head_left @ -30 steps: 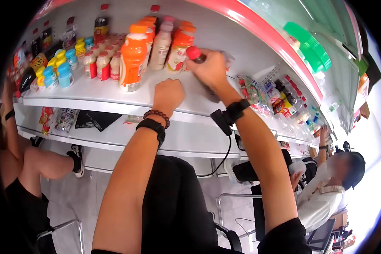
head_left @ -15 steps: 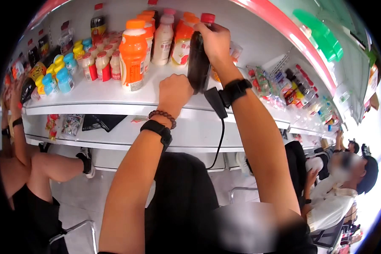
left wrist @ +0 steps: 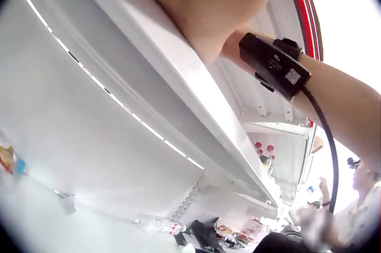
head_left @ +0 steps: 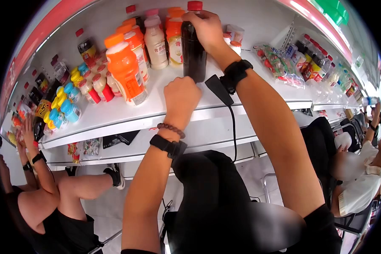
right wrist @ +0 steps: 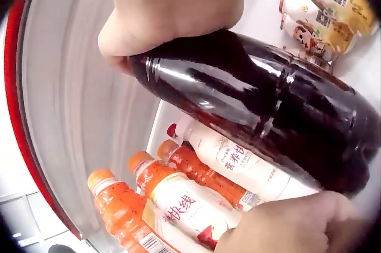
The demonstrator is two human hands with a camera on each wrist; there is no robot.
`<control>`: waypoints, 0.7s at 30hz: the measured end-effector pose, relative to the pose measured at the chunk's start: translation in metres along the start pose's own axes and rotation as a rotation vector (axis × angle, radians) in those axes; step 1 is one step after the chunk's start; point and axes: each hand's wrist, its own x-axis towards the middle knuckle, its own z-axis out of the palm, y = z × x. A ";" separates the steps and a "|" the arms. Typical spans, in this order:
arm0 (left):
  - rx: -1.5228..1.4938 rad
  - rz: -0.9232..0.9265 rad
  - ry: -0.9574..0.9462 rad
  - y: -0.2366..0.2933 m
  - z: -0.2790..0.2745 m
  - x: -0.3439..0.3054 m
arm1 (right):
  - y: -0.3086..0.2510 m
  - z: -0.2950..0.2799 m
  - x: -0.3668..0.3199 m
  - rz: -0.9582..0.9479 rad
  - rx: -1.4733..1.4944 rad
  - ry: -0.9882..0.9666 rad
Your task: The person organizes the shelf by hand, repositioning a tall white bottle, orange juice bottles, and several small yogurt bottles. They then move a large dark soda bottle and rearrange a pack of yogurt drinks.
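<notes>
My right hand (head_left: 207, 31) grips a dark cola-coloured bottle (head_left: 194, 57) around its upper part, just under the red cap. The bottle stands upright on the white shelf (head_left: 156, 99), beside a row of orange and cream drink bottles. In the right wrist view the dark bottle (right wrist: 256, 98) spans the picture, with the hand wrapped round its narrow end. Curled into a fist, my left hand (head_left: 183, 96) rests at the shelf's front by the bottle's base and holds nothing. The left wrist view shows mainly the shelf edge (left wrist: 178, 74) and the underside of the left hand.
An orange-capped bottle (head_left: 125, 70) stands at the front left, with small red-labelled bottles (head_left: 100, 86) and yellow and blue ones (head_left: 70, 108) beyond. Right are bagged goods (head_left: 279, 65) and more bottles. A person (head_left: 42, 186) sits at left, another (head_left: 360, 182) at right.
My right hand has brought the dark bottle leftward and stood it upright next to the cream bottle. My left fist stays at the shelf edge. The head view has turned somewhat.
</notes>
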 end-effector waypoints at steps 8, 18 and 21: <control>-0.058 0.039 0.101 -0.003 0.006 -0.001 | 0.012 0.025 0.007 -0.167 0.010 -0.001; -0.283 0.093 0.183 -0.007 0.005 -0.005 | 0.013 0.051 0.004 -0.185 0.073 -0.002; -0.344 0.109 0.262 -0.006 0.004 -0.006 | 0.009 0.056 0.003 -0.193 0.097 -0.012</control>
